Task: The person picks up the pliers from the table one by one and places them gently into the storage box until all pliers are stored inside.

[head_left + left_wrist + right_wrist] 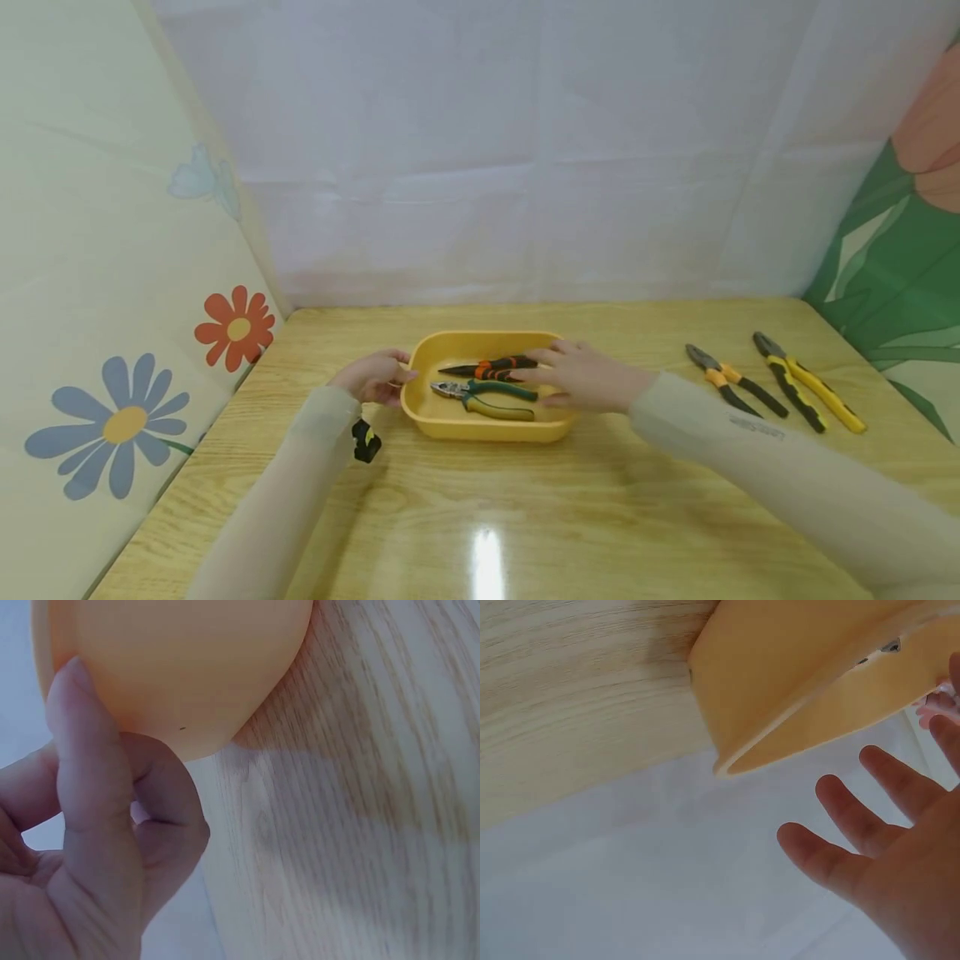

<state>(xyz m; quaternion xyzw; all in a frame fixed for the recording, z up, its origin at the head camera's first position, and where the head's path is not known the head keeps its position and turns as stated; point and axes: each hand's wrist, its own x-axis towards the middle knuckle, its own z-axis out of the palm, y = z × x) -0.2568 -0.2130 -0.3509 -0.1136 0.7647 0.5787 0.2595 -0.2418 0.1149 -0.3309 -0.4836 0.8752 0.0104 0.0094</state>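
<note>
A yellow plastic bin (487, 431) stands on the table, holding two pliers. Long-nose pliers (459, 371) with black and orange handles lie toward its back, partly behind the right fingers. In front of them are pliers (498, 409) with green and yellow handles. My left hand (375, 377) grips the bin's left end, thumb at the rim and bent fingers against the outer wall (202, 667) in the left wrist view. Over the bin's right end reaches my right hand (585, 379). Its fingers are spread in the right wrist view, with nothing held.
To the right on the wooden table (480, 500) lie orange-and-black pliers (705, 358) and yellow-and-black pliers (780, 367). A small black and yellow object (366, 440) shows beside the left wrist. A white cloth (480, 167) hangs behind, with flower-printed cloth on both sides.
</note>
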